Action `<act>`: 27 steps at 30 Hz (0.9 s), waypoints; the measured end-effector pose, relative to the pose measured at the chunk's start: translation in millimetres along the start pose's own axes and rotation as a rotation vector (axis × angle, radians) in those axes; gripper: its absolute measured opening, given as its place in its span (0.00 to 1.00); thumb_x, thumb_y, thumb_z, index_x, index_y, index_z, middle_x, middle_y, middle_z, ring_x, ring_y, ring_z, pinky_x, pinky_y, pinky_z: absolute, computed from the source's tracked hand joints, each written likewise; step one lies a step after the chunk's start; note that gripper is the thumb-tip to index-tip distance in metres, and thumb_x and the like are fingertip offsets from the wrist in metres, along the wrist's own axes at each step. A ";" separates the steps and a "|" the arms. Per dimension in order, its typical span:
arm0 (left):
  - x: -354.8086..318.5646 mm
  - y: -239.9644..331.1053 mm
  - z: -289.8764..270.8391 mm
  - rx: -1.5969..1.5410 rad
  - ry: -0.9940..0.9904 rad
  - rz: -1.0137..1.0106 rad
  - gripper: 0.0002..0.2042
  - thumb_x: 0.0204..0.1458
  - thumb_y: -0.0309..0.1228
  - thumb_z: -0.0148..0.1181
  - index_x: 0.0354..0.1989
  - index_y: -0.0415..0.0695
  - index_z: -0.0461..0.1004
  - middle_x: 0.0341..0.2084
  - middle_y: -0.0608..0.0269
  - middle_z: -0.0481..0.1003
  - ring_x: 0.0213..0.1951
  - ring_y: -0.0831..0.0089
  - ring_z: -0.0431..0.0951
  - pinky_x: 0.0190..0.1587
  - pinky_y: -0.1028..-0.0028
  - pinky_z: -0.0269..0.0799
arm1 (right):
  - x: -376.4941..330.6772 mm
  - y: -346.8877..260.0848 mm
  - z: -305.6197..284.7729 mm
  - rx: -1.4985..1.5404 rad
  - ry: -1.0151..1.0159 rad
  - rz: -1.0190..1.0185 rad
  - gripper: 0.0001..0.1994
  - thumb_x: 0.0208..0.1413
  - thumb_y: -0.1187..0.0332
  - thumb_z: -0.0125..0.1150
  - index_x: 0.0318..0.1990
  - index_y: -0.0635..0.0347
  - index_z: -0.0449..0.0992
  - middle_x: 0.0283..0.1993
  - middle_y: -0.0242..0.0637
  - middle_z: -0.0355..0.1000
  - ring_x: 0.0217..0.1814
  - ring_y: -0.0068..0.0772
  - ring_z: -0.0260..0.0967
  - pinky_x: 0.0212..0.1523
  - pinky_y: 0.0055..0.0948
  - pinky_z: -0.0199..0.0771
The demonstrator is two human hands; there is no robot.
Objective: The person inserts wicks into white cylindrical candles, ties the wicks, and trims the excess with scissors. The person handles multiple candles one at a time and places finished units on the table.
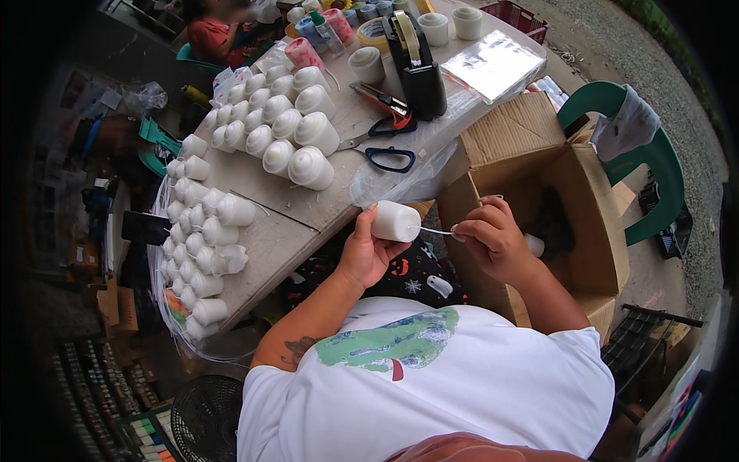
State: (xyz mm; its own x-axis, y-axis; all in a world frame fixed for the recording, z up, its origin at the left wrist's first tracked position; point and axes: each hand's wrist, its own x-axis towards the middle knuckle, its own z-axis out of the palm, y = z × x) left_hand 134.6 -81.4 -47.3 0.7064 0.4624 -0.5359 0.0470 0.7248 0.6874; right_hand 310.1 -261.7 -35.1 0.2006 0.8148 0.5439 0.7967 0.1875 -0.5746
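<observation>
Your left hand (366, 250) sits near the centre of the frame, just off the near edge of the tabletop (269, 239), and grips a white candle (396, 221) lying on its side, fingers wrapped round its back end. A thin white wick (435, 230) sticks out of the candle's right end. Your right hand (493, 239), just right of centre, pinches the far tip of that wick between thumb and fingertips; the other fingers are curled in.

Behind your right hand, an open cardboard box (570, 200) fills the right-middle of the frame, its flaps folded outward. A green plastic chair (654, 165) stands beyond it at the right edge, with a pale cloth draped on its back.

On the tabletop, rows of white candles (285, 131) lie packed together in the upper centre-left, and more of them (200, 246) lie on clear plastic along the left edge. Blue-handled scissors (385, 154) rest above your left hand, near a black tape dispenser (416, 65) in the upper middle. A clear plastic bag stack (493, 65) lies at the upper right of the tabletop. Another person (212, 31) sits at the top left.
</observation>
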 end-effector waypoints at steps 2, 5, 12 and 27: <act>0.1 -0.5 0.1 -0.005 -0.001 0.010 0.25 0.54 0.53 0.53 0.51 0.45 0.66 0.43 0.59 0.73 0.44 0.68 0.77 0.43 0.66 0.78 | -0.7 0.4 -0.1 -0.008 -0.002 0.004 0.11 0.45 0.77 0.64 0.37 0.52 0.76 0.35 0.30 0.69 0.41 0.31 0.69 0.54 0.44 0.62; -0.2 -0.5 -0.1 -0.013 0.009 0.024 0.26 0.54 0.53 0.54 0.51 0.45 0.66 0.43 0.59 0.73 0.44 0.68 0.77 0.44 0.66 0.78 | -0.8 0.8 -0.5 -0.016 -0.016 0.013 0.11 0.45 0.77 0.65 0.37 0.52 0.76 0.35 0.30 0.69 0.41 0.31 0.69 0.55 0.44 0.61; -3.1 -0.2 3.6 -0.011 0.038 0.060 0.27 0.53 0.53 0.55 0.51 0.43 0.65 0.44 0.59 0.72 0.46 0.69 0.76 0.45 0.67 0.77 | 0.0 -3.1 2.9 -0.007 -0.008 0.004 0.13 0.44 0.81 0.63 0.38 0.54 0.75 0.33 0.30 0.67 0.37 0.31 0.68 0.56 0.44 0.60; -3.0 -1.7 4.0 0.005 0.041 0.075 0.27 0.54 0.53 0.54 0.52 0.44 0.64 0.46 0.60 0.71 0.48 0.69 0.75 0.47 0.68 0.77 | -0.9 -0.9 3.0 -0.009 -0.044 0.015 0.13 0.45 0.80 0.63 0.39 0.54 0.75 0.34 0.29 0.68 0.40 0.30 0.68 0.57 0.43 0.59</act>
State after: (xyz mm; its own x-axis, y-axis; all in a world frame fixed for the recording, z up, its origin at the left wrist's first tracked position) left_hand 135.3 -86.1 -45.0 0.6784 0.5360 -0.5024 -0.0012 0.6847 0.7288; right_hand 307.5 -261.0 -36.9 0.1873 0.8407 0.5080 0.7992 0.1703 -0.5765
